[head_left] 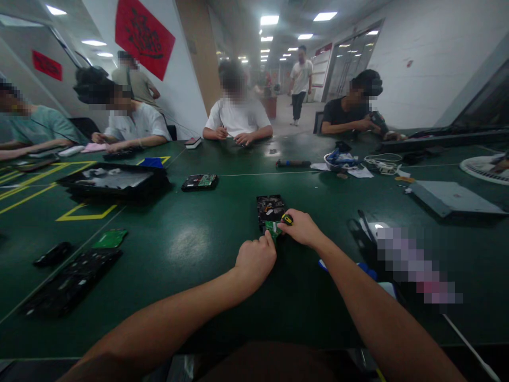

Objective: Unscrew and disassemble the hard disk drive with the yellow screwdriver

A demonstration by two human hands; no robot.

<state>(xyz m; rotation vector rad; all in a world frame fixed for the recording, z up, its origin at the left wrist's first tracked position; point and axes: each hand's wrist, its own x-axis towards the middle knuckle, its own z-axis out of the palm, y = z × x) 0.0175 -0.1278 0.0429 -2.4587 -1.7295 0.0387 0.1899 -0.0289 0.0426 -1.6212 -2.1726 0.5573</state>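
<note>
In front of me lies an opened black electronic device [265,206] with its inner parts exposed. A small green circuit board [272,228] sits at its near end. My left hand [256,260] is closed, its fingertips at the near left edge of that board. My right hand [301,227] grips a yellow-and-black screwdriver [287,218] by its handle, just over the board's right side; the shaft and tip cannot be made out. The right fingertips are close to the board.
Left are a black casing [73,281], a green board [110,239] and a black tray [113,183]. Another opened device [199,182] lies ahead. Right are a grey metal box [453,197], a bowl [340,161] and cables [384,163]. Several people sit across the table.
</note>
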